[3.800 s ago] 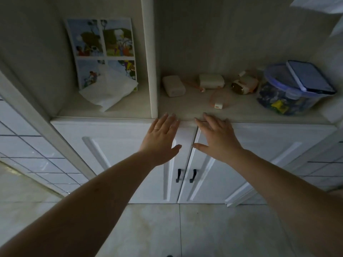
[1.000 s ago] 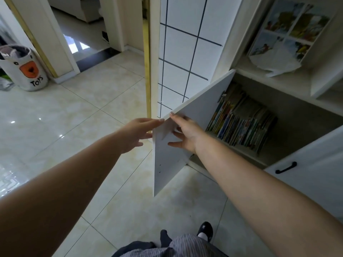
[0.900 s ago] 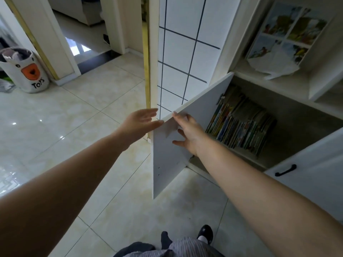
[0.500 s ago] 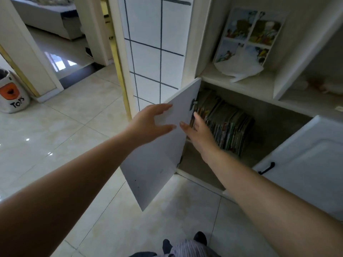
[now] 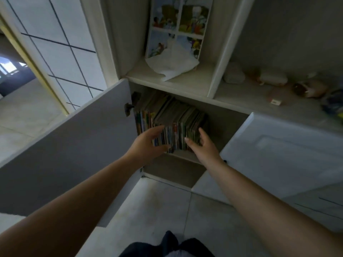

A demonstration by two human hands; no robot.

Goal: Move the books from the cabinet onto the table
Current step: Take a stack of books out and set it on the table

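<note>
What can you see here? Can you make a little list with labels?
Books: row of thin colourful books standing in the lower cabinet compartment
Left door: plain white door, swung open
Right door: white panelled door, open
Left hand: open, at the book spines
Right hand: open, beside the row
Shelf above: picture book behind crumpled white paper

Around me: pale glossy floor tiles (image 5: 159, 204); white wall tiles (image 5: 61, 52) with dark grout, to my left; gold-trimmed doorway (image 5: 35, 71) opening onto a brighter room; dim grey light overall.
</note>
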